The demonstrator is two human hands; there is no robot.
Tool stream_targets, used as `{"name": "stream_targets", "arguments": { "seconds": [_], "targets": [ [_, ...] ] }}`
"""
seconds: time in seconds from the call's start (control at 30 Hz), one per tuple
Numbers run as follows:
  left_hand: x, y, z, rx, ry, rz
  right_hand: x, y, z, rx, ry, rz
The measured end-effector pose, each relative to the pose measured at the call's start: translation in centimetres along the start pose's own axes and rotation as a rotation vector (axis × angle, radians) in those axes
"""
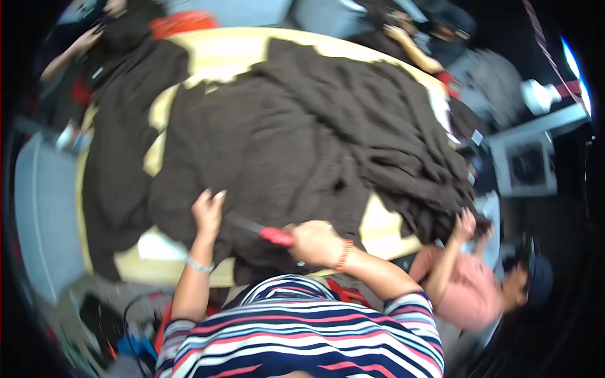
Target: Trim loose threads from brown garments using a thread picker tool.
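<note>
Clearly, from the head view, a dark brown cloth (pixel 271 138) fills most of the table (pixel 381 228), soft and matte, smooth over the middle and bunched into deep, ropy folds toward the right. The pale yellow tabletop, rounded at its far edge, shows through in patches with ragged outlines. The right hand (pixel 318 244) has its fingers wrapped round the red handle of a slim tool (pixel 277 237), whose narrow grey shaft points left over the near part of the cloth; motion blurs it, so I can't make out its tip. Beside it, the left hand (pixel 207 217) sits at the cloth with fingers half curled and thumb lifted, and I cannot tell whether it pinches any fabric. An orange beaded bracelet (pixel 345 254) circles the right wrist, a pale shiny band (pixel 200 265) the left. A long length of similar dark fabric (pixel 123 151) drapes along the table's left side. On the right, a co-worker in a pink top (pixel 463 286) grips the crumpled edge of the cloth with raised hands.
</note>
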State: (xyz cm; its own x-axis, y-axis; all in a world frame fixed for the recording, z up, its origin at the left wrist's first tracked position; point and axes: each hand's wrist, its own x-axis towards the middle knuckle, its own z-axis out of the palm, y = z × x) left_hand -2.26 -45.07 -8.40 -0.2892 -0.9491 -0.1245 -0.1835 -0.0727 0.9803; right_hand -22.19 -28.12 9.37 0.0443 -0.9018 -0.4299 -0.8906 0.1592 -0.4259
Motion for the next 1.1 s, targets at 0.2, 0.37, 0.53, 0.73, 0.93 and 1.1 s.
{"name": "stream_targets", "arguments": {
  "seconds": [0.2,0.37,0.53,0.73,0.93,1.1],
  "targets": [
    [-1.3,-0.7,-3.5,0.452,0.083,0.241,0.6,-1.4,0.6,0.101,0.068,-0.018],
    [-5.4,2.6,-4.7,1.051,0.35,0.381,-2.5,2.9,0.8,0.224,0.34,0.129],
    [-4.1,-7.7,-10.3,0.501,0.321,-0.224,-5.1,8.0,-0.7,0.323,0.459,0.38],
    [-1.0,0.0,-12.1,-0.029,0.086,-0.483,-10.1,23.9,-3.9,0.349,0.918,0.75],
    [-1.8,10.5,-14.0,0.057,0.27,-0.333,-13.8,41.2,-10.8,0.379,1.043,1.006],
    [-0.2,18.6,-14.1,0.166,0.378,-0.047,-12.7,51.0,-11.6,0.735,0.966,1.038]
  ]
}}
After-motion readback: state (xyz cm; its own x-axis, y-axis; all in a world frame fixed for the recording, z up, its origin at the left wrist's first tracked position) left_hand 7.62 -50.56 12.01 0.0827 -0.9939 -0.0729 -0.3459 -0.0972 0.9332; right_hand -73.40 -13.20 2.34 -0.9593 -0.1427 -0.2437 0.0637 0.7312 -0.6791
